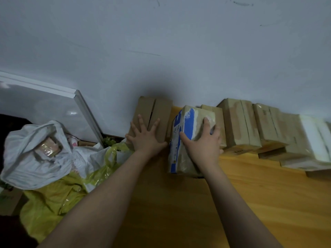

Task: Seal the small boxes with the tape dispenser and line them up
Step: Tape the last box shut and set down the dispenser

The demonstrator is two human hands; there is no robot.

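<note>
A plain brown cardboard box [157, 111] stands at the left end of the wooden table [232, 194], against the wall. My left hand [145, 135] lies flat on its top with the fingers spread. Just to its right is a box with blue and white print [186, 129], wrapped in shiny tape. My right hand [204, 142] grips that box over its near right corner, fingers curled on top. A row of several taped brown boxes [240, 122] runs to the right along the wall. No tape dispenser is in sight.
A white plastic bag [35, 154] holding a taped package and a yellow bag [53, 197] are piled left of the table. A white framed panel [53, 104] leans against the wall behind them. White boxes [315, 140] end the row at the far right.
</note>
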